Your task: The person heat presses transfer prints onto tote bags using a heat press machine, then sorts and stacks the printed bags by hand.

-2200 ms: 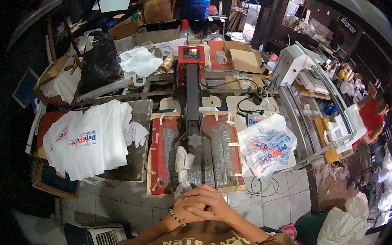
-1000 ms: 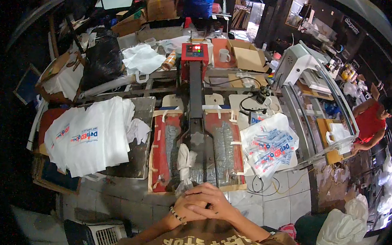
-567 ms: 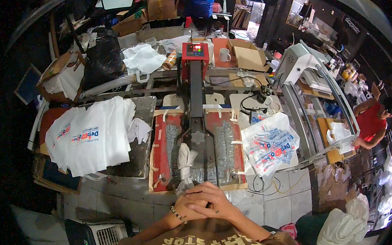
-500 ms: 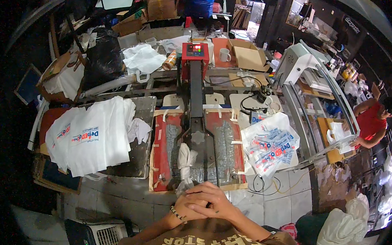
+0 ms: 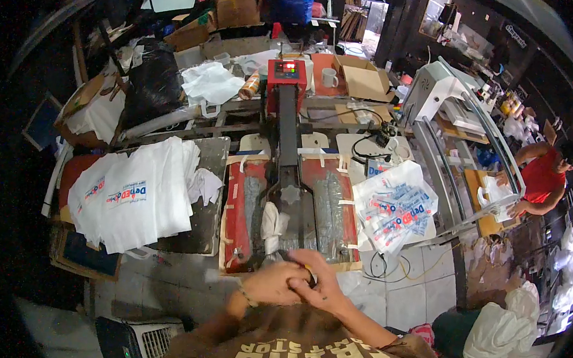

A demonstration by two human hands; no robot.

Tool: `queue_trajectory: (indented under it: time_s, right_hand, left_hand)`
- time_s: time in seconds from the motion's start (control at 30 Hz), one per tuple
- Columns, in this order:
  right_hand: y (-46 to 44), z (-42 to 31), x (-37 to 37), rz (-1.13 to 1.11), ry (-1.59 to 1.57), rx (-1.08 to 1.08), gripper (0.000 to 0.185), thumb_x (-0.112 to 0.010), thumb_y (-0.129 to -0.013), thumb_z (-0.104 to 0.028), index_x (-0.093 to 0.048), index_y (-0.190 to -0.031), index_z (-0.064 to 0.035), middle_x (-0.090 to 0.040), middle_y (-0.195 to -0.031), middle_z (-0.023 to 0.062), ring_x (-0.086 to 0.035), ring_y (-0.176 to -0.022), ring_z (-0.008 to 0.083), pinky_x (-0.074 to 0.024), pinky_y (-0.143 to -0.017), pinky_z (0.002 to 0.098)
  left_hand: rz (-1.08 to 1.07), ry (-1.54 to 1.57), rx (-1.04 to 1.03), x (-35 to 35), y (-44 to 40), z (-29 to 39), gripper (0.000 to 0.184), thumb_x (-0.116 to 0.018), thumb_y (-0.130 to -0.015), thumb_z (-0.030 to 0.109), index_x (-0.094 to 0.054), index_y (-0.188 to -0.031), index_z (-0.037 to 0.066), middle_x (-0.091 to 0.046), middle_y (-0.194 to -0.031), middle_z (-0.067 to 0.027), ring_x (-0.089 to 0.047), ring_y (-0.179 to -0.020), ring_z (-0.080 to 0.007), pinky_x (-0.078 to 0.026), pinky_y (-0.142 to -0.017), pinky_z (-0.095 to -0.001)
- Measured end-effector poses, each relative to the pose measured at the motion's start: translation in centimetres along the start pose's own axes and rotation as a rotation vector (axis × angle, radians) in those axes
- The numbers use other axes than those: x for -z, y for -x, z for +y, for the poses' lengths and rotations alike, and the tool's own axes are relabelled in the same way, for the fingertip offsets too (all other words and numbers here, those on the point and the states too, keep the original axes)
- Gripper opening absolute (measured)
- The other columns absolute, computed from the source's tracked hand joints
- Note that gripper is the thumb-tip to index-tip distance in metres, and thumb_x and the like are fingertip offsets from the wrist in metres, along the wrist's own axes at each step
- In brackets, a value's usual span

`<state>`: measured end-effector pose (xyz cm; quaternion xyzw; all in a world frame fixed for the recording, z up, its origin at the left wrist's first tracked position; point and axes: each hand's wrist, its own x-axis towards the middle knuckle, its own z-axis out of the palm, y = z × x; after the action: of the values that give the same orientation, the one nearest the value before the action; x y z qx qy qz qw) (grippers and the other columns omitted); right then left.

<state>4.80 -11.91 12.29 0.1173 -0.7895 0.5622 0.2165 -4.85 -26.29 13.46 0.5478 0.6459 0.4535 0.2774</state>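
Both hands meet in front of my shirt, close to the near edge of the heat press [image 5: 289, 172]. My left hand [image 5: 272, 284], a bracelet at its wrist, is closed and blurred by motion. Against it is my right hand [image 5: 324, 287], its fingers curled in. A small dark thing with a yellowish edge [image 5: 309, 277] shows between the hands, too small to name. Just beyond them a whitish cloth wrapping [image 5: 272, 225] covers the press handle. The press has a red control box [image 5: 286, 72] with a lit display and a red, grey-taped lower part [image 5: 334, 211].
Printed white bags [image 5: 131, 196] lie stacked on a dark board at left. More printed pieces [image 5: 399, 209] lie on a light board at right. A white mug [image 5: 329, 78] and open carton [image 5: 365, 79] stand behind. A person in red [image 5: 541, 181] works at far right.
My hands were clasped with fingers overlapping; now they have shifted, the fingers are curled against each other, and a small dark thing shows between them. The view has moved slightly.
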Motion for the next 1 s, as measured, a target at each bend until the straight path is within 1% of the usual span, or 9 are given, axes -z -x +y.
queue_trajectory:
  time_s: [0.1,0.13,0.2,0.27,0.37,0.4,0.47,0.77,1.0]
  right_hand:
    - [0.9,0.0,-0.3,0.319,-0.053,-0.094,0.031,-0.073,-0.084,-0.013,-0.063,-0.112,-0.0021,-0.066,-0.100,0.0132,-0.062,-0.093,0.0306,-0.0479,-0.085,0.0382]
    - [1.3,0.6,0.1,0.163,0.091,-0.045,0.025,-0.070,-0.087,-0.017,-0.062,-0.107,-0.0024,-0.065,-0.096,0.0133,-0.062,-0.092,0.0307,-0.0483,-0.083,0.0386]
    - [1.3,0.2,0.3,0.003,0.232,0.018,0.022,-0.068,-0.090,-0.021,-0.061,-0.102,-0.0028,-0.065,-0.091,0.0134,-0.063,-0.090,0.0307,-0.0487,-0.081,0.0389]
    - [0.6,-1.2,-0.3,-0.464,0.636,0.063,0.029,-0.060,-0.095,-0.033,-0.060,-0.093,-0.0039,-0.065,-0.083,0.0150,-0.065,-0.080,0.0329,-0.0498,-0.070,0.0415]
    - [1.0,-1.5,-1.4,-0.524,0.741,-0.038,0.039,-0.054,-0.097,-0.042,-0.061,-0.090,-0.0047,-0.064,-0.076,0.0158,-0.064,-0.069,0.0353,-0.0488,-0.061,0.0452]
    - [1.2,-1.6,-1.7,-0.497,0.713,-0.086,0.040,-0.055,-0.096,-0.043,-0.061,-0.089,-0.0040,-0.063,-0.072,0.0167,-0.063,-0.064,0.0368,-0.0482,-0.057,0.0469]
    - [1.2,-2.5,-1.8,-0.516,0.720,-0.087,0.042,-0.056,-0.096,-0.045,-0.061,-0.089,-0.0036,-0.063,-0.071,0.0166,-0.064,-0.064,0.0367,-0.0486,-0.057,0.0468]
    - [1.4,-2.3,-2.2,-0.454,0.756,-0.108,0.048,-0.059,-0.092,-0.052,-0.060,-0.078,-0.0052,-0.061,-0.060,0.0135,-0.063,-0.058,0.0357,-0.0472,-0.053,0.0453]
    - [1.1,-2.7,-2.5,-0.452,0.732,-0.098,0.048,-0.058,-0.093,-0.050,-0.058,-0.074,-0.0054,-0.059,-0.058,0.0150,-0.061,-0.055,0.0373,-0.0457,-0.053,0.0466]
  left_hand:
    - [0.110,0.089,0.210,4.9,-0.5,0.3,0.022,-0.075,-0.083,0.014,-0.070,-0.101,0.004,-0.069,-0.085,-0.0065,-0.067,-0.086,-0.0171,-0.053,-0.073,-0.0316]
    - [0.233,0.188,0.298,6.1,-1.1,-0.8,0.022,-0.076,-0.083,0.015,-0.070,-0.101,0.004,-0.068,-0.084,-0.0065,-0.066,-0.085,-0.0163,-0.053,-0.074,-0.0312]
    - [0.565,-0.100,0.325,7.8,-3.2,-3.1,0.025,-0.077,-0.083,0.017,-0.069,-0.103,0.003,-0.066,-0.093,-0.0088,-0.066,-0.088,-0.0176,-0.053,-0.079,-0.0321]
    - [0.938,-0.369,0.115,7.8,-5.5,-9.0,0.030,-0.080,-0.079,0.016,-0.066,-0.102,0.004,-0.065,-0.095,-0.0084,-0.060,-0.075,-0.0177,-0.051,-0.071,-0.0318]
    - [0.915,-0.194,0.335,7.2,-7.2,-11.4,0.058,-0.084,-0.075,0.030,-0.058,-0.118,0.002,-0.063,-0.112,-0.0180,-0.061,-0.105,-0.0297,-0.050,-0.088,-0.0419]
    - [0.960,-0.312,0.375,6.9,-7.8,-13.7,0.065,-0.085,-0.074,0.036,-0.057,-0.120,0.002,-0.066,-0.109,-0.0183,-0.064,-0.102,-0.0295,-0.051,-0.087,-0.0427]
    - [0.920,0.167,0.470,6.6,-8.0,-11.8,0.070,-0.085,-0.072,0.040,-0.055,-0.121,0.000,-0.068,-0.103,-0.0186,-0.066,-0.095,-0.0297,-0.051,-0.085,-0.0394]
    - [0.992,0.279,0.300,6.2,-9.0,-15.8,0.061,-0.086,-0.070,0.035,-0.056,-0.111,0.001,-0.067,-0.103,-0.0147,-0.064,-0.094,-0.0232,-0.050,-0.084,-0.0358]
    - [1.027,0.037,0.434,6.3,-8.4,-13.5,0.064,-0.084,-0.069,0.043,-0.056,-0.111,0.005,-0.067,-0.106,-0.0158,-0.065,-0.098,-0.0287,-0.050,-0.085,-0.0390]
